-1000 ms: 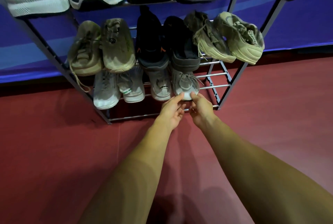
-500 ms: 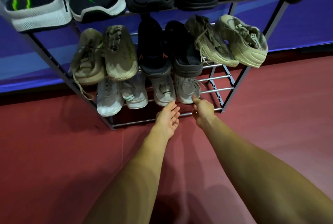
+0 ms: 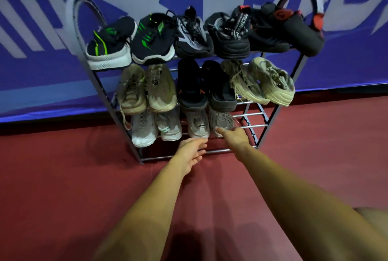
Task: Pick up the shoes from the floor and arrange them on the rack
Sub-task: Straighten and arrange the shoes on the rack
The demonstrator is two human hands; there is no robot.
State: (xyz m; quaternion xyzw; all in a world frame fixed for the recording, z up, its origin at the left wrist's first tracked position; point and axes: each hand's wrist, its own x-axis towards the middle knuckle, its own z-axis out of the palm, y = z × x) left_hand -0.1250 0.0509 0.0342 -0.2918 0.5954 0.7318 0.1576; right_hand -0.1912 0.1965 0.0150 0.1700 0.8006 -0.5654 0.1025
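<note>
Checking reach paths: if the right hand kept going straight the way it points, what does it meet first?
Most likely the toe of the grey sneaker on the bottom shelf: the right hand points at it, fingertips at or almost on it. Contact can't be confirmed from this one view.

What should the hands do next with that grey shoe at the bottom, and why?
Probably nudge the grey shoe a little deeper with the right hand, which touches its toe. Its toe sits at the front bar of the rack, beside its partner. The left hand is open and empty.
</note>
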